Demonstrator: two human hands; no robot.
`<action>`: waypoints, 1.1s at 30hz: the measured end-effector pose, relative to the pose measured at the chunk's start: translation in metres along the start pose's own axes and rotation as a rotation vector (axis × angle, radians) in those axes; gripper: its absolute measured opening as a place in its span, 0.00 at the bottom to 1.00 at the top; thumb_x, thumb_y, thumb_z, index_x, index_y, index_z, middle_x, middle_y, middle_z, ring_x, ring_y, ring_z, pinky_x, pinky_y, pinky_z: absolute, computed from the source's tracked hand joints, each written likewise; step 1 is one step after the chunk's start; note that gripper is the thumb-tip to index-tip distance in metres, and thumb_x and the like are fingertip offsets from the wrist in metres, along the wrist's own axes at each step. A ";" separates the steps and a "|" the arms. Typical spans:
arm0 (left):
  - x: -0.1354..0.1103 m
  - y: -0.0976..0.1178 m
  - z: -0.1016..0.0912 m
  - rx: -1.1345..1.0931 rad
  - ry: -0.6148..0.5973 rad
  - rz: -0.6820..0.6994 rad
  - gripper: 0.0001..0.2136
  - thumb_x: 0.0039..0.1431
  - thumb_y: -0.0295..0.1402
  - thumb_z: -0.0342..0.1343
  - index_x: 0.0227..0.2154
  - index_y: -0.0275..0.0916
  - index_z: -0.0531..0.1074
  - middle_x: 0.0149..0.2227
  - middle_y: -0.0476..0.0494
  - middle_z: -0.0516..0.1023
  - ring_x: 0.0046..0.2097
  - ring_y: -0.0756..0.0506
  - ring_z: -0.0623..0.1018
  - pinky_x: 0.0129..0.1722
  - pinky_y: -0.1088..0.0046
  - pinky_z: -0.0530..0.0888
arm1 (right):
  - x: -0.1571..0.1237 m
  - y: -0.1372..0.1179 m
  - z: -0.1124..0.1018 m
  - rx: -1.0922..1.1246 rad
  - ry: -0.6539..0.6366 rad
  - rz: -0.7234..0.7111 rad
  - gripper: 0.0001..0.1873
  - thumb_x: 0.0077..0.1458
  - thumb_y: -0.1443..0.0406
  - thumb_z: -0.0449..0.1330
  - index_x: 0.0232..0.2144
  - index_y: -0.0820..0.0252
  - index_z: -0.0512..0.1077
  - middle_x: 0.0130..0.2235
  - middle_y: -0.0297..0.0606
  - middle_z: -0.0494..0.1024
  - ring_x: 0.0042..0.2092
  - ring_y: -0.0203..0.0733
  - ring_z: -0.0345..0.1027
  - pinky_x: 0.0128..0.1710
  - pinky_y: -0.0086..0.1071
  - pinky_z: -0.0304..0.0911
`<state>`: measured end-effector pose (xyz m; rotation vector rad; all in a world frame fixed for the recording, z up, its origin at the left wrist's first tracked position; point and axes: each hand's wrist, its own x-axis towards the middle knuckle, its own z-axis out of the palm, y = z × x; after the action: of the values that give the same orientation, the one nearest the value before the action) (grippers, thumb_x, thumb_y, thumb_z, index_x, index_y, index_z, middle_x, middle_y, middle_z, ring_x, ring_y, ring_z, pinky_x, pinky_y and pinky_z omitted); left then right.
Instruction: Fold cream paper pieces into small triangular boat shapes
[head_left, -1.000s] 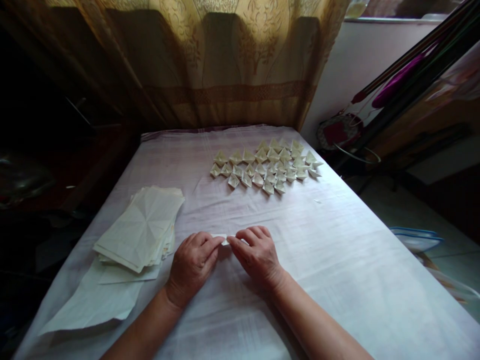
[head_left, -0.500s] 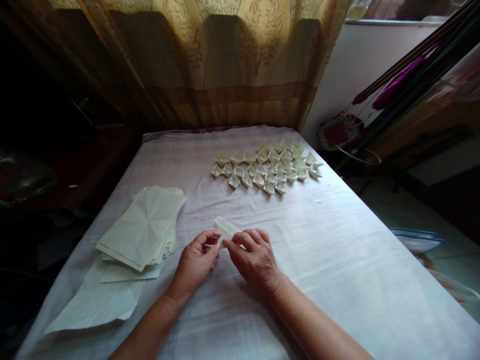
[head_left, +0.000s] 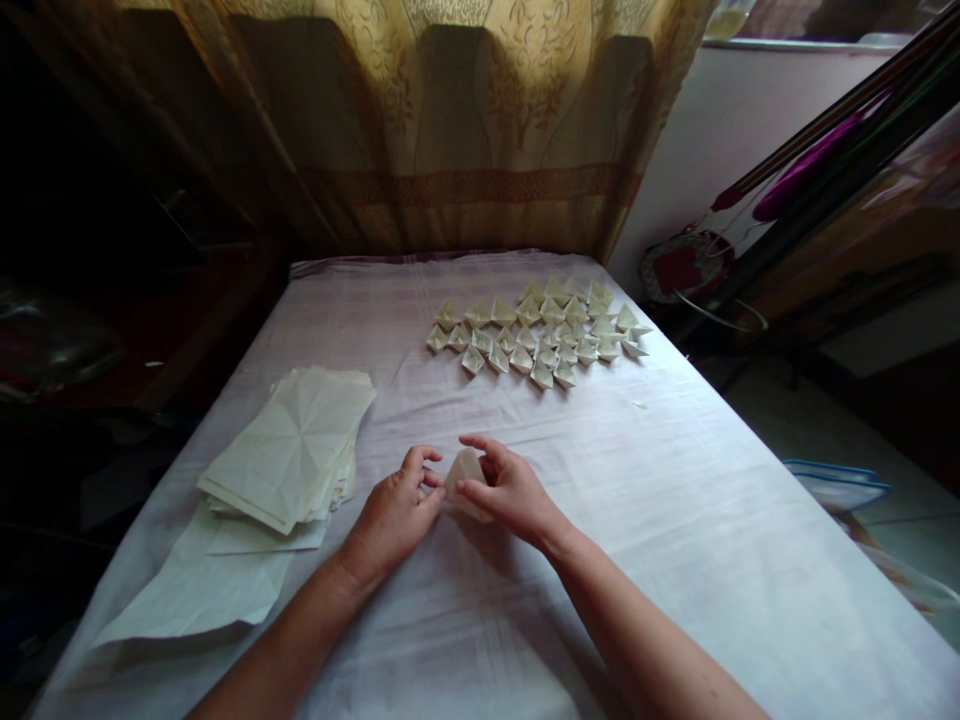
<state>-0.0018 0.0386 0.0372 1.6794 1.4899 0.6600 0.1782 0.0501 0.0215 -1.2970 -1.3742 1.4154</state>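
A small folded piece of white paper (head_left: 466, 468) stands tilted above the cloth in the middle. My right hand (head_left: 514, 492) grips it from the right, thumb on the near side and fingers behind. My left hand (head_left: 401, 505) is at the paper's left edge, its fingers bent and apart; whether the thumb tip touches the paper I cannot tell. Farther back are several folded paper boats (head_left: 541, 372), set close together in rows. To the left lies a stack of creased paper sheets (head_left: 289, 450), with a looser sheet (head_left: 199, 590) sticking out from under it toward me.
A pale checked cloth (head_left: 675, 560) covers the table. Behind its far edge hangs a patterned gold curtain (head_left: 450, 130). Beyond the right edge are a round bag (head_left: 686, 265) and a blue-rimmed plastic container (head_left: 836, 480). Dark furniture (head_left: 225, 310) stands at the left.
The folded paper has turned from lying slanted to a more upright, narrow shape. My right hand has rolled over, its thumb now showing in front; the left fingers have spread.
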 end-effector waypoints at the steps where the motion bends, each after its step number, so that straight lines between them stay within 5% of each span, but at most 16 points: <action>1: 0.000 -0.001 0.001 -0.042 0.000 -0.023 0.14 0.54 0.29 0.55 0.44 0.42 0.66 0.33 0.49 0.80 0.29 0.48 0.78 0.30 0.73 0.72 | 0.000 0.001 0.001 0.025 0.021 -0.002 0.28 0.44 0.66 0.62 0.50 0.56 0.70 0.26 0.25 0.73 0.26 0.33 0.65 0.25 0.25 0.61; 6: -0.001 -0.005 0.005 -0.398 -0.057 -0.208 0.18 0.51 0.40 0.57 0.45 0.40 0.67 0.33 0.49 0.77 0.26 0.51 0.75 0.18 0.81 0.65 | -0.001 0.005 0.006 0.208 0.126 0.007 0.24 0.43 0.63 0.63 0.46 0.56 0.71 0.28 0.28 0.75 0.28 0.35 0.68 0.26 0.26 0.63; 10: -0.003 -0.002 0.005 -0.453 -0.073 -0.297 0.19 0.47 0.47 0.58 0.38 0.38 0.71 0.23 0.54 0.71 0.20 0.53 0.68 0.14 0.83 0.59 | -0.001 0.005 0.006 0.293 0.134 0.059 0.27 0.41 0.61 0.65 0.47 0.57 0.69 0.28 0.28 0.76 0.27 0.34 0.67 0.26 0.27 0.62; 15: -0.002 0.001 0.002 -0.426 -0.083 -0.314 0.17 0.47 0.47 0.58 0.32 0.37 0.72 0.17 0.56 0.68 0.15 0.56 0.60 0.14 0.82 0.56 | -0.003 0.004 0.007 0.289 0.134 0.038 0.26 0.42 0.61 0.66 0.46 0.56 0.69 0.27 0.27 0.75 0.27 0.35 0.67 0.26 0.27 0.62; 33: 0.000 0.002 0.006 -0.449 -0.026 -0.267 0.11 0.45 0.43 0.54 0.22 0.40 0.66 0.15 0.57 0.63 0.16 0.55 0.59 0.16 0.81 0.55 | -0.009 0.003 0.015 0.211 0.143 -0.007 0.26 0.45 0.62 0.63 0.49 0.57 0.69 0.28 0.28 0.72 0.27 0.35 0.65 0.26 0.27 0.61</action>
<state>0.0044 0.0369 0.0353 1.1239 1.3896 0.7547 0.1654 0.0377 0.0180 -1.2287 -1.1027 1.3935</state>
